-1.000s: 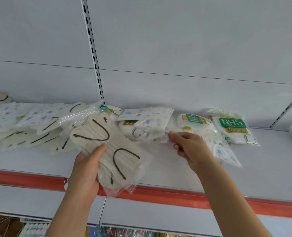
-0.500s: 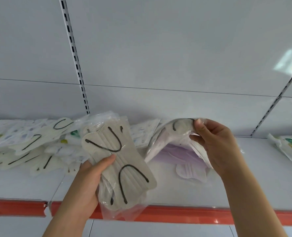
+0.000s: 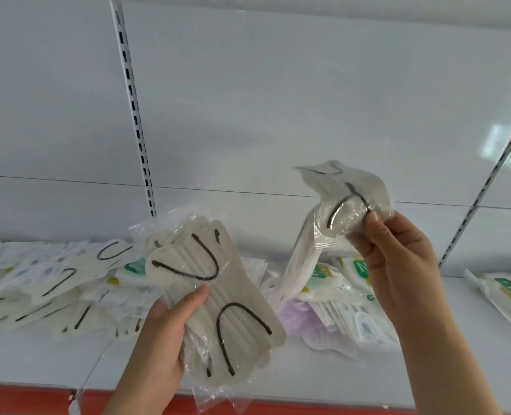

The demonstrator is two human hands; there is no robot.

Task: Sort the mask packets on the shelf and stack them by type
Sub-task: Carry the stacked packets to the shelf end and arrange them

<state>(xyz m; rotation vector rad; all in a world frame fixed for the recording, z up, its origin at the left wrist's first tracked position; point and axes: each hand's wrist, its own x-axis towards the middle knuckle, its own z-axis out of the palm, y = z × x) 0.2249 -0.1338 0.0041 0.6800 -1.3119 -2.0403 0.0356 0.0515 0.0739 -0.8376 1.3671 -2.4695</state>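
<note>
the left hand grips a beige packet above the shelf edge, thumb on top. the right hand pinches a matching crumpled packet raised above the pile. best flatten it, align the loops, then lay it squarely on the left one.

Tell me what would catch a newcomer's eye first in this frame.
Two clear packets of beige masks with black ear loops, held up in front of the white back panel: the left hand grips a flat packet at centre, the right hand pinches a crumpled packet higher up. Behind them, unsorted mask packets sprawl over the white shelf, with green-labelled packs at the right.
</note>
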